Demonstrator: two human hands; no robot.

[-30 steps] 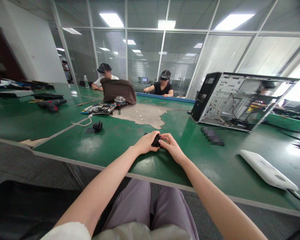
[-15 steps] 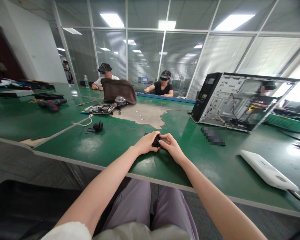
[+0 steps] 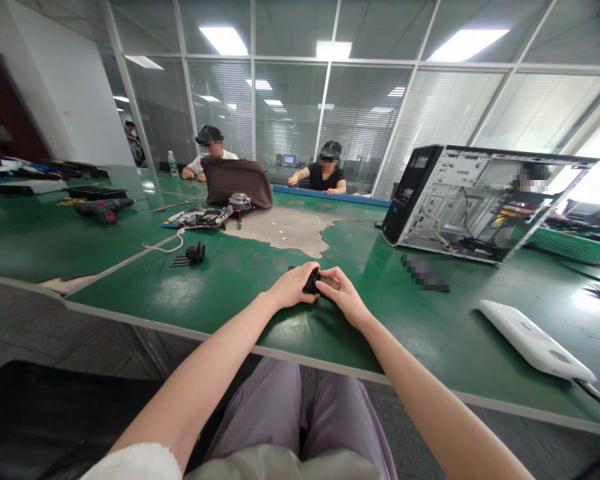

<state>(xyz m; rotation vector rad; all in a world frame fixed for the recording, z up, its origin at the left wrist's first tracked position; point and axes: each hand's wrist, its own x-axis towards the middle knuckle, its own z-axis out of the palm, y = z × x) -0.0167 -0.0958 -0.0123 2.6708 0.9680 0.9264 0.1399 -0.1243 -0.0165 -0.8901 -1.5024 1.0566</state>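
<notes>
Head view: the left hand [image 3: 296, 285] and the right hand [image 3: 341, 291] both pinch a small black plastic part [image 3: 311, 282], low over the green table [image 3: 220, 300]. Left of the grip lies a black round piece with prongs [image 3: 195, 254]; right of it, a white rounded box [image 3: 535, 340].

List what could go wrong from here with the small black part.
The small black part, between the left hand and right hand, could slip and perhaps fall off the green table, whose near edge is close. The hands hide much of it, so a poor grip might go unnoticed.
</notes>
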